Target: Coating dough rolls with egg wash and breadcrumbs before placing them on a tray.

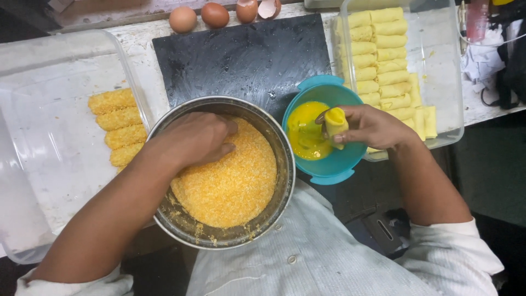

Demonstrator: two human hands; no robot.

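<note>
Pinching a smooth pale roll [336, 121] over glossy egg [307, 137] in your right hand [372, 127], left hand [197, 138] curled shut, buried in gritty crumbs [233, 183], round steel bowl [285, 181] touching the teal bowl [334, 170].

- Worn, whitish tabletop [143, 49], paint scuffed and stained, running across the upper part of the view.
- Black slab-like board [246, 55] lying flat on it, surface flecked with wet spots.
- Dark, shadowed floor [493, 164] to the right, below the tabletop edge.
- Crumpled white cloth [482, 60] and dark clutter at far right.
- Light soft, even, from above.
</note>
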